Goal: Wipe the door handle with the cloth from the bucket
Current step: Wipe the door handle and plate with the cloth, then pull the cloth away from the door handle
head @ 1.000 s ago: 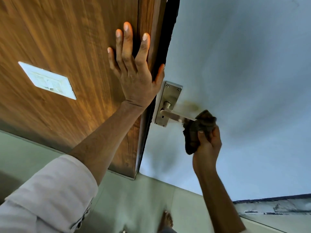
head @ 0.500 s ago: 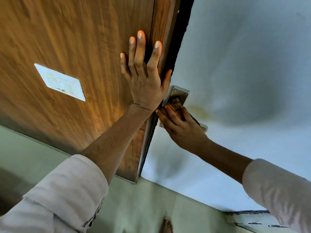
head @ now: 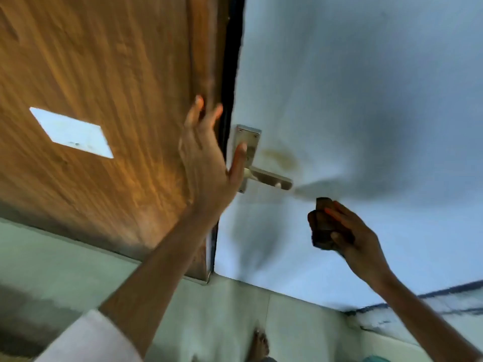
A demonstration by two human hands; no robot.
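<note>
A silver lever door handle (head: 269, 178) on a metal backplate (head: 248, 142) sits on the pale blue door (head: 352, 100) near its left edge. My right hand (head: 350, 236) is below and to the right of the handle, apart from it, shut on a bunched dark brown cloth (head: 322, 226). My left hand (head: 206, 163) is spread open in front of the wooden panel (head: 104, 74) and the door's edge, its thumb overlapping the backplate. Whether the palm touches the wood I cannot tell; the frame is blurred.
A white switch plate (head: 70, 133) is set in the wooden panel at the left. A yellowish stain (head: 282, 156) marks the door above the lever. Pale green floor tiles (head: 230, 317) lie below, with a bare foot (head: 258, 346) at the bottom edge.
My right hand has pulled the cloth off the handle's backplate and dropped down to the right, leaving the lever bare. My left hand has shifted slightly lower along the door edge.
</note>
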